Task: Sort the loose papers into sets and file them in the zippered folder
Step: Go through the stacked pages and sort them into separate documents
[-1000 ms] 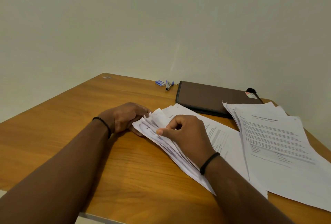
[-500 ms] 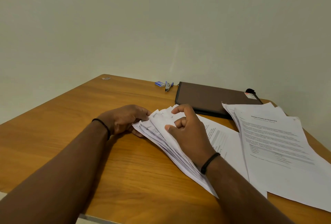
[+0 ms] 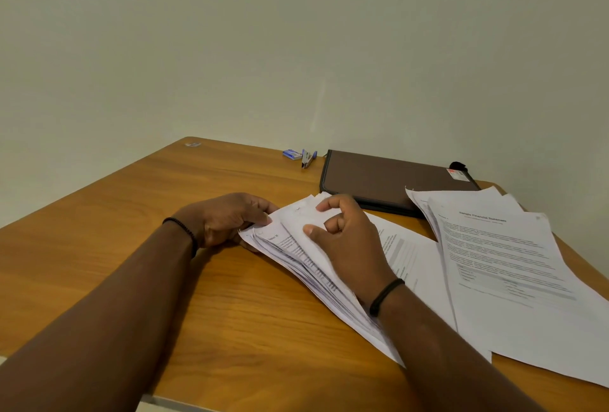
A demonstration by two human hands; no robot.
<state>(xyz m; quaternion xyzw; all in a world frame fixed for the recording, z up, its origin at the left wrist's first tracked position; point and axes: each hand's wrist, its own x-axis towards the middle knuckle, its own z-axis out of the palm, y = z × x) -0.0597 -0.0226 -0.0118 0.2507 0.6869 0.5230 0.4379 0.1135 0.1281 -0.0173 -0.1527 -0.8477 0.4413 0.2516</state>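
Observation:
A fanned stack of printed white papers lies tilted on the wooden table. My left hand grips the stack's far left corner, thumb on top. My right hand rests on the stack with index finger and thumb curled, lifting the upper sheets' corners. A second pile of papers with a printed statement on top lies to the right. Behind the piles lies the brown zippered folder, closed and flat.
A small blue staple box and a stapler sit at the table's far edge by the wall. A single sheet lies between the two piles. The table's near edge runs just below my forearms.
My right hand has slid up the stack toward its far corner and its fingers have uncurled, with the index finger now raised over the top sheets. My left hand has stayed put.

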